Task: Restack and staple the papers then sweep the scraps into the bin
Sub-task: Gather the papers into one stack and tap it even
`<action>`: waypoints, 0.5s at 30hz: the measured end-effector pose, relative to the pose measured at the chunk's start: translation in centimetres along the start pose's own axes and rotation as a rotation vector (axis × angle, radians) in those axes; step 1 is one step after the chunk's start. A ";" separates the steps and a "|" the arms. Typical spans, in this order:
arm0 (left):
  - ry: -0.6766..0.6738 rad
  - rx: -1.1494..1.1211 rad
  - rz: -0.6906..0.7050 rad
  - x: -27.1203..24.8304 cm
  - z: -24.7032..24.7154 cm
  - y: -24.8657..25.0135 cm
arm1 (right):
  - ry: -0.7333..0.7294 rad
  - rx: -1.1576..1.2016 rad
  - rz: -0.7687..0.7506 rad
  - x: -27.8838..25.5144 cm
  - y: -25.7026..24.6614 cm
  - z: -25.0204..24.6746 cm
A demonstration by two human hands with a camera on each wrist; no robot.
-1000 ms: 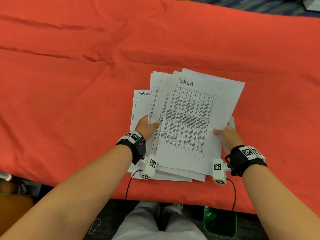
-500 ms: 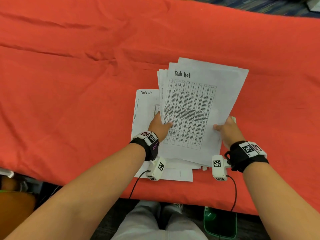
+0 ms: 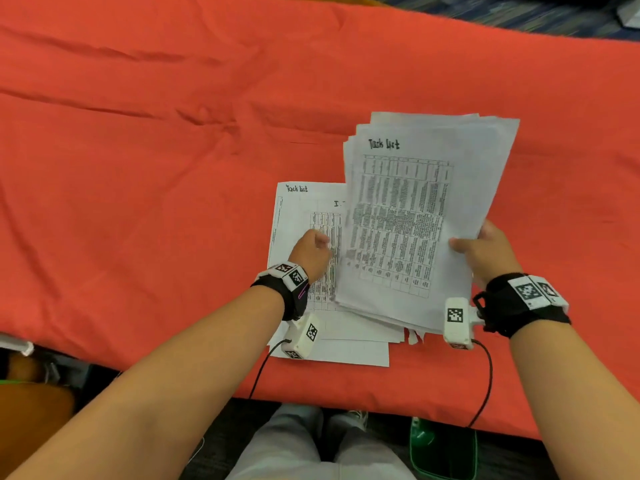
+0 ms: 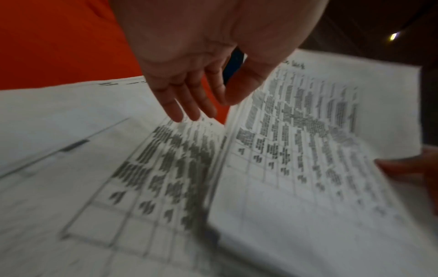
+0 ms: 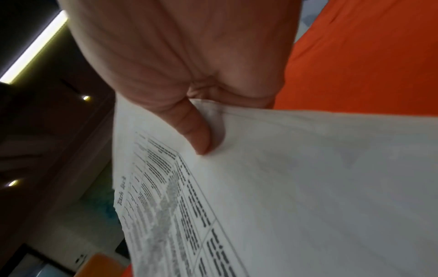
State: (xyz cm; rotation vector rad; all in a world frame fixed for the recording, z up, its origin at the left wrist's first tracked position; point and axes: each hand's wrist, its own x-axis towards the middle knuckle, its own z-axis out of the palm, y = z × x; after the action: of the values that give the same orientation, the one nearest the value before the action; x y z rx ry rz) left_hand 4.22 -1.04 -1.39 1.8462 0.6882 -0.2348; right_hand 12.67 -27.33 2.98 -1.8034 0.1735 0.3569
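Pinching the right edge of a stack of papers (image 3: 408,223), the right hand (image 3: 485,251) holds the bundle with its thumb on the printed top sheet and its other fingers tucked underneath, the far end tilted up off the surface (image 3: 156,168). In the right wrist view the thumb (image 5: 196,129) presses down on the top page close to the edge. The sheets in the stack are unevenly aligned, their corners fanning at the far and near ends, and the top one carries a handwritten "Task list" heading over a dense table. Just left of the stack, 1 loose sheet (image 3: 298,216) with the same heading lies flat on the red cloth covering the surface, partly under the stack's left edge. The left hand (image 3: 311,251) hovers over this sheet with its fingers (image 4: 187,101) straight and slightly apart, gripping nothing; whether the fingertips touch the paper cannot be told.
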 end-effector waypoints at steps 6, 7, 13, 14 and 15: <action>0.183 0.316 -0.050 0.7 0.7 -3.4 | 0.080 0.084 -0.005 -0.2 0.7 -2.0; 0.229 0.367 -0.097 0.8 0.5 -3.7 | 0.081 0.094 0.001 -0.2 0.8 -2.3; 0.204 0.434 -0.298 1.8 -0.2 -4.5 | 0.115 0.120 0.024 -0.2 1.9 -3.1; 0.189 0.398 -0.302 2.0 -0.2 -4.5 | 0.119 0.121 0.026 -0.2 2.0 -3.1; 0.173 0.350 -0.304 2.1 -0.3 -4.3 | 0.122 0.121 0.029 -0.3 2.1 -3.1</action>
State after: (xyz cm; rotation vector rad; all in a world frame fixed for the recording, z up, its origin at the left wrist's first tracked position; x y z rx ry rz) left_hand 3.42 0.92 -5.71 2.1044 1.1068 -0.4181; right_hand 12.26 -30.92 1.88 -1.7047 0.3004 0.2514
